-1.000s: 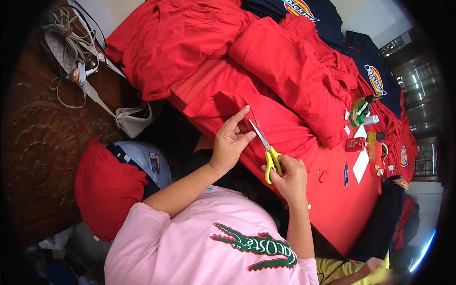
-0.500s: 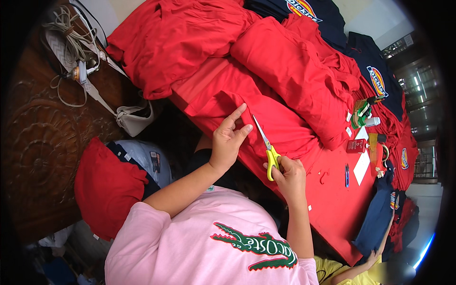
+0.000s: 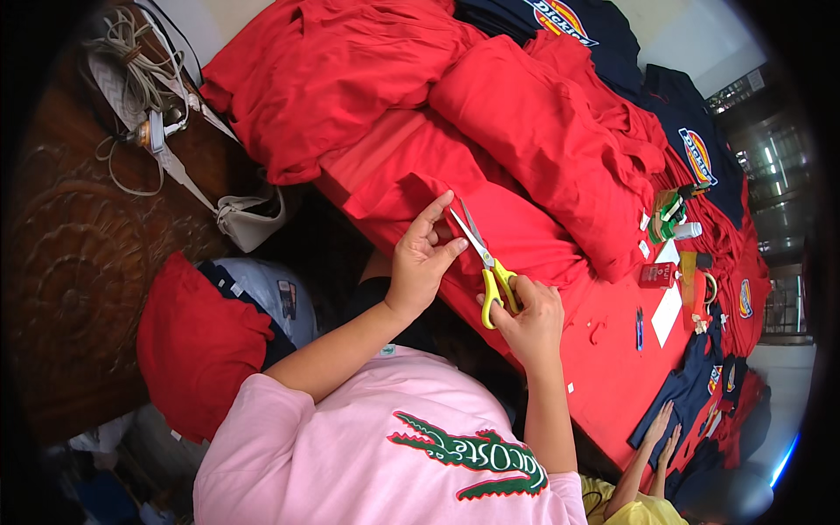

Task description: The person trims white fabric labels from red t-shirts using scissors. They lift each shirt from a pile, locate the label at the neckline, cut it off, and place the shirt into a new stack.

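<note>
My left hand [image 3: 422, 269] is at the near edge of the red cloth [image 3: 512, 241], its index finger and thumb stretched apart with a fold of the cloth between them. The other fingers are curled and seem to hold that fold. In my right hand [image 3: 532, 317] is a pair of scissors [image 3: 492, 272] with yellow handles, my thumb and fingers at the loops. Its blades are spread and point up-left, their tips just beside my left fingers.
Large heaps of red garments [image 3: 341, 79] cover the table's far side, with dark blue shirts [image 3: 696, 149] behind. To the right lie a small red box [image 3: 658, 275], white paper [image 3: 667, 306] and a blue pen [image 3: 640, 329]. A co-worker's hands [image 3: 662, 430] rest on a dark garment.
My right hand has moved the scissors slightly left, toward my left fingers, and their blades have spread. My left hand has hardly moved. The co-worker's hands have come down onto the dark garment.
</note>
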`<action>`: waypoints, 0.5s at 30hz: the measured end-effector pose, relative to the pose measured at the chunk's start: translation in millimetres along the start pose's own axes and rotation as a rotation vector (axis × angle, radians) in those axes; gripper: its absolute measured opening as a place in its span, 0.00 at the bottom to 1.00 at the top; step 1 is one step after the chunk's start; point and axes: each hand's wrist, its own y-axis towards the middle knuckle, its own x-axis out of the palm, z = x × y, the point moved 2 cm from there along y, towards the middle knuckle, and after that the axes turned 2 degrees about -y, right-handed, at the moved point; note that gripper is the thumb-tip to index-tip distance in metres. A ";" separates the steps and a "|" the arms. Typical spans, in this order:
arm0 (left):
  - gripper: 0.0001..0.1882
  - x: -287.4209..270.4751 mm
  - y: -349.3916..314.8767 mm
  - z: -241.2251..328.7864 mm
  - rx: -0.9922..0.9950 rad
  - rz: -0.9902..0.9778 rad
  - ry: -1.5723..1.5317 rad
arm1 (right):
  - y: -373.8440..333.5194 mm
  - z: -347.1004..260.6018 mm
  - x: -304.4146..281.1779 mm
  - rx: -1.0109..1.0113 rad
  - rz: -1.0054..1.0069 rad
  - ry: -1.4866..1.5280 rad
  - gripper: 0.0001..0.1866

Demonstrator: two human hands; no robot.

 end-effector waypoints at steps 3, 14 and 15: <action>0.38 0.5 1.4 1.6 0.003 -0.006 -0.010 | 0.2 4.2 2.8 0.001 -0.012 -0.015 0.21; 0.37 -2.0 0.9 -1.4 -0.070 0.023 -0.016 | -14.9 12.4 11.0 0.165 -0.096 0.187 0.18; 0.36 0.7 1.6 0.4 -0.039 0.046 -0.051 | -15.9 14.1 8.3 0.205 -0.079 0.235 0.18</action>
